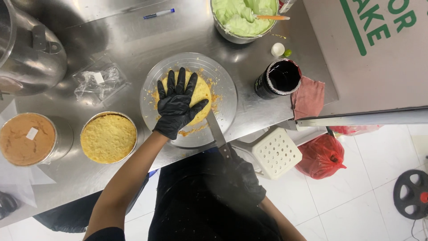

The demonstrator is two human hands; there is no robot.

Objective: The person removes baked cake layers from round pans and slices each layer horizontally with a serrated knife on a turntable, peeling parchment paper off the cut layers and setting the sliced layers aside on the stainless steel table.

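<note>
head camera looks straight down, close over worktable (133,40)

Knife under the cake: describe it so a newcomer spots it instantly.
Start at the round metal turntable mid-counter, where the left hand presses a yellow cake layer. The knife enters from the turntable's near edge, held by the right hand. It's the only long flat blade.

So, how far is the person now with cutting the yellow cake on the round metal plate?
Done: crumbs lie around the yellow cake on the turntable plate, so some trimming has happened. In hand: the left hand presses flat on the cake while the right hand drives a knife in from the side. Left: a second yellow cake and a brown cake sit uncut in tins; the green cream stays in its bowl.
</note>
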